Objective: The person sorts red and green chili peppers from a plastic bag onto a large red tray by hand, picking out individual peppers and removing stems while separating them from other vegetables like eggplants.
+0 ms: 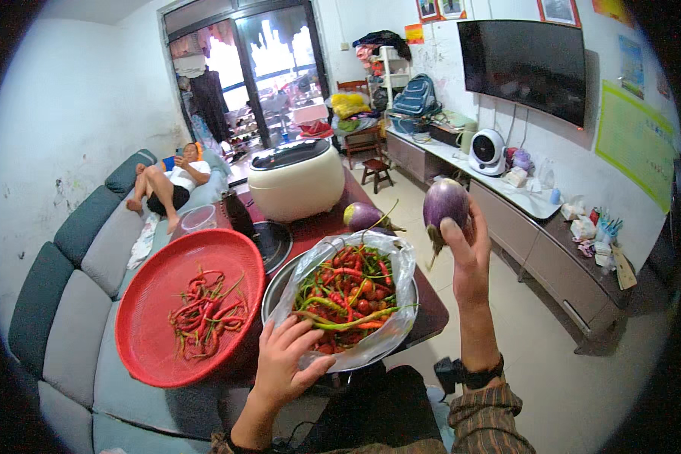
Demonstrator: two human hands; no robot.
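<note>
My right hand (469, 250) is raised at the right, closed around a purple eggplant (446, 206) with its stem end pointing down. A second eggplant (365, 217) lies on the table behind the bowl. My left hand (286, 362) has its fingers spread at the near left rim of a clear plastic bag (401, 281), and it grips nothing. The bag lines a metal bowl (272, 293) and is full of red and green chili peppers (353, 291). To the left, a red plastic basket (145, 333) holds a small heap of red chilies (208, 314).
A cream appliance with a dark top (295, 184) stands on the dark red table (429, 309), near a round dark lid (274, 244) and a clear plastic tub (199, 219). A person (178, 181) reclines on the grey sofa (113, 253). A long cabinet (541, 261) runs along the right wall.
</note>
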